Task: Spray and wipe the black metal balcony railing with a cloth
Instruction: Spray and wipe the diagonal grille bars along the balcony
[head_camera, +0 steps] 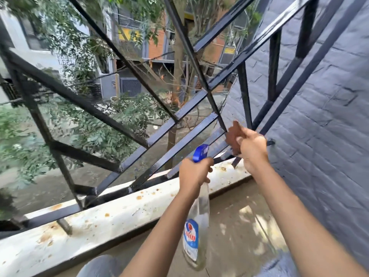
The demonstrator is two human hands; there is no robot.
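Grey fabric over a knee [99, 264] shows blurred at the bottom edge, and two bare forearms reach forward from there over a tan concrete balcony floor [239, 226] dappled with sunlight. The left hand [192, 173] is wrapped around the neck of a clear plastic spray bottle [196, 226] with a blue-and-white label. Its fingers are curled just below the blue trigger head [200, 152], which points towards the bars, while the bottle's body hangs down and slightly tilted over the floor. Whether a finger rests on the trigger cannot be told.

Past the floor runs a white painted ledge [119, 216], speckled with rust-coloured stains. The black metal balcony railing [159, 134] stands on it, a lattice of flat bars crossing on the diagonal, some of them gleaming wet.

The right hand [252, 150] is further forward than the left, low on the railing near its right end. Its fingers clutch a crumpled brown cloth [233, 136] and press it against a bar where several bars meet, just above the ledge. A grey painted brick wall [319, 126] rises just beside this hand on the right, and the railing's end bars run close along it.

Through the lattice, leafy green trees [99, 126] spread over a street below. Beyond them stand buildings with orange and yellow panels [155, 41].
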